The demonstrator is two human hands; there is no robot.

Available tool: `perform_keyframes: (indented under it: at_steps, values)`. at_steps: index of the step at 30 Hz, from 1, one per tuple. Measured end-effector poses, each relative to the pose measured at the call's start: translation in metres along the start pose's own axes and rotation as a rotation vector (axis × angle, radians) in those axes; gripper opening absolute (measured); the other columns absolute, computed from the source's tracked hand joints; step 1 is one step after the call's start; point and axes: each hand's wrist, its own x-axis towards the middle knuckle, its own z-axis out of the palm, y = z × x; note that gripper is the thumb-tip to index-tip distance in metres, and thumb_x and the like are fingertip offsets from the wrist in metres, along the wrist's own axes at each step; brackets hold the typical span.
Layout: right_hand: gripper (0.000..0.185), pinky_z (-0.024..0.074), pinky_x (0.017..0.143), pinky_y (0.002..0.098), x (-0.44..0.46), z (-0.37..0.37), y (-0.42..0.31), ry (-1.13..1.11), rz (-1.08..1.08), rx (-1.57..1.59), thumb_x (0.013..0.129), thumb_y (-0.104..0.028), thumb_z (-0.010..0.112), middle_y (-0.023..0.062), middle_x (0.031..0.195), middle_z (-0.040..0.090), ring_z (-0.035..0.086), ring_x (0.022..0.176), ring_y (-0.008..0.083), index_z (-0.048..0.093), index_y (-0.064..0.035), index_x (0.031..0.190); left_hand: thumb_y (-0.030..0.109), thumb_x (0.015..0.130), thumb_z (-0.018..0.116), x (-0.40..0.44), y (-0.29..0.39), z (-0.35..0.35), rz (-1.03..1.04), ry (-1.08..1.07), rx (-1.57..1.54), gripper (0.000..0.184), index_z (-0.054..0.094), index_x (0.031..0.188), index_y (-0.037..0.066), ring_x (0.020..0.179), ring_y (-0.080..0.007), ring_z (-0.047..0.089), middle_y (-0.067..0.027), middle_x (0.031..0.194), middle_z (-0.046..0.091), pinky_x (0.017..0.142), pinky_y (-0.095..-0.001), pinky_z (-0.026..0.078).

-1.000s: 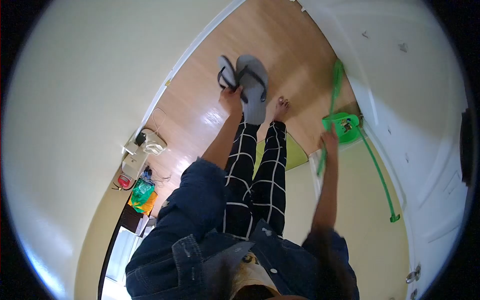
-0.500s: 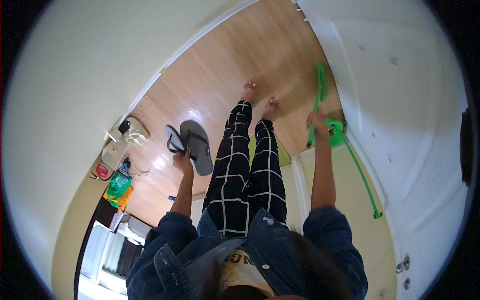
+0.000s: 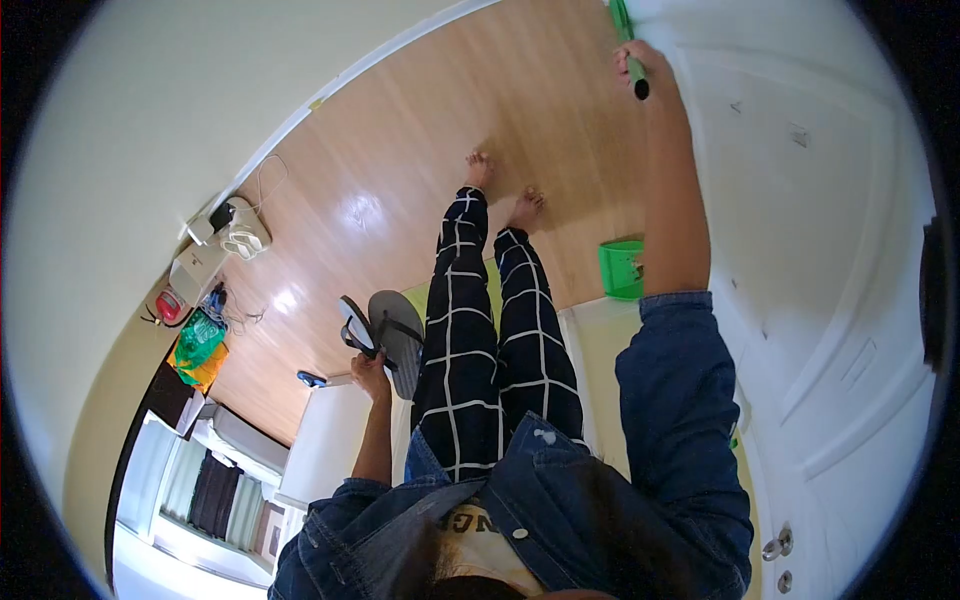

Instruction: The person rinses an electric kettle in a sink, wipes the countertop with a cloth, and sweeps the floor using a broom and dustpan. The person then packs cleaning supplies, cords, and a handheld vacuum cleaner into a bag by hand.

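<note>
A pair of grey flip-flops (image 3: pixel 397 343) with dark straps hangs from my left hand (image 3: pixel 370 373), whose fingers are closed on them beside my left leg. Far forward at the upper right, beside the white door, my right hand (image 3: pixel 640 66) is wrapped round a green brush (image 3: pixel 622 18). The dark end of its handle points toward me, and its head is cut off by the view's edge. On the floor near the door stands a green dustpan (image 3: pixel 621 270), partly hidden behind my right forearm.
My bare feet are on the wood floor (image 3: pixel 400 150). A green mat (image 3: pixel 492 285) lies behind my legs. Along the left wall are a white bag (image 3: pixel 246 230), a box (image 3: pixel 198 262), cables and a green plastic bag (image 3: pixel 202 338). A white door (image 3: pixel 800 220) stands at the right.
My right hand has moved forward and up with the green brush. My left hand has drawn back and to the left with the flip-flops, and both feet now show on the floor.
</note>
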Motion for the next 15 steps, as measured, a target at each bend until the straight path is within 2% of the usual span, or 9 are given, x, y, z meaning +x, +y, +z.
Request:
perform_keyframes:
  at_steps: [2,3,5,7,9,11,13,15]
  values:
    - [0.008,0.0351,0.037,0.0233,0.009,0.004,-0.021,0.023,0.01,-0.099,0.071,-0.008,0.05,0.0029,0.054,0.047,0.044,0.043,0.0097,0.045,-0.0056,0.065,0.016,0.057,0.072,-0.004,-0.007,0.008,0.017,0.025,-0.119,0.027,0.049,0.058,0.001,0.056,-0.025,0.047,-0.0092,0.061,0.047,0.055,-0.0359,0.038]
    - [0.007,0.0365,0.038,0.0226,-0.003,0.016,-0.027,0.068,0.089,-0.202,0.072,-0.008,0.051,0.0017,0.054,0.047,0.045,0.045,0.0094,0.045,-0.0063,0.069,0.016,0.057,0.072,-0.008,-0.005,0.01,0.025,0.031,-0.181,0.028,0.047,0.057,0.001,0.056,-0.0249,0.047,-0.0091,0.061,0.046,0.055,-0.0353,0.038]
    - [0.016,0.0399,0.048,0.0277,-0.041,0.017,0.008,-0.108,-0.145,-0.029,0.071,-0.016,0.055,0.0019,0.057,0.046,0.048,0.051,0.0143,0.052,-0.003,0.079,0.014,0.058,0.071,-0.019,0.007,0.001,-0.018,0.027,-0.169,0.027,0.048,0.058,0.001,0.056,-0.0249,0.047,-0.009,0.061,0.047,0.055,-0.0348,0.038]
    - [0.017,0.0411,0.045,0.0267,-0.085,0.038,0.022,0.01,0.067,-0.399,0.072,-0.013,0.053,0.0007,0.056,0.045,0.047,0.049,0.0128,0.05,-0.0046,0.086,0.013,0.059,0.07,-0.022,0.013,0.0,-0.065,0.005,-0.173,0.022,0.051,0.061,0.001,0.059,-0.0248,0.049,-0.009,0.062,0.048,0.056,-0.0346,0.039]
    - [0.013,0.0405,0.043,0.0256,-0.115,0.06,0.026,0.094,0.145,-0.29,0.074,-0.013,0.052,0.0005,0.056,0.045,0.046,0.047,0.0119,0.049,-0.006,0.084,0.013,0.06,0.07,-0.025,0.016,-0.002,-0.024,0.006,-0.098,0.021,0.052,0.063,0.001,0.06,-0.0247,0.051,-0.0091,0.063,0.049,0.056,-0.0343,0.04]
    - [0.013,0.0385,0.038,0.0242,-0.112,0.051,0.036,0.09,0.209,-0.15,0.074,-0.011,0.051,-0.0002,0.055,0.045,0.044,0.043,0.0104,0.048,-0.007,0.086,0.013,0.06,0.069,-0.034,0.013,-0.004,0.0,0.009,-0.083,0.021,0.053,0.063,0.001,0.06,-0.0244,0.052,-0.0092,0.063,0.049,0.056,-0.0343,0.04]
    - [0.016,0.035,0.032,0.0223,-0.061,0.011,0.047,-0.002,0.239,0.012,0.075,-0.009,0.049,-0.0011,0.051,0.043,0.039,0.036,0.0082,0.047,-0.0075,0.091,0.014,0.06,0.069,-0.04,0.006,0.0,0.01,0.022,-0.146,0.021,0.054,0.064,0.001,0.06,-0.024,0.052,-0.0093,0.063,0.049,0.056,-0.0346,0.041]
    - [0.021,0.0354,0.032,0.0226,-0.024,-0.002,0.023,0.065,0.338,-0.172,0.076,-0.009,0.047,-0.0015,0.052,0.042,0.038,0.036,0.0082,0.046,-0.0091,0.096,0.014,0.06,0.069,-0.043,0.011,0.0,0.033,0.029,-0.132,0.021,0.054,0.064,0.001,0.06,-0.0239,0.053,-0.0093,0.064,0.05,0.056,-0.0348,0.041]
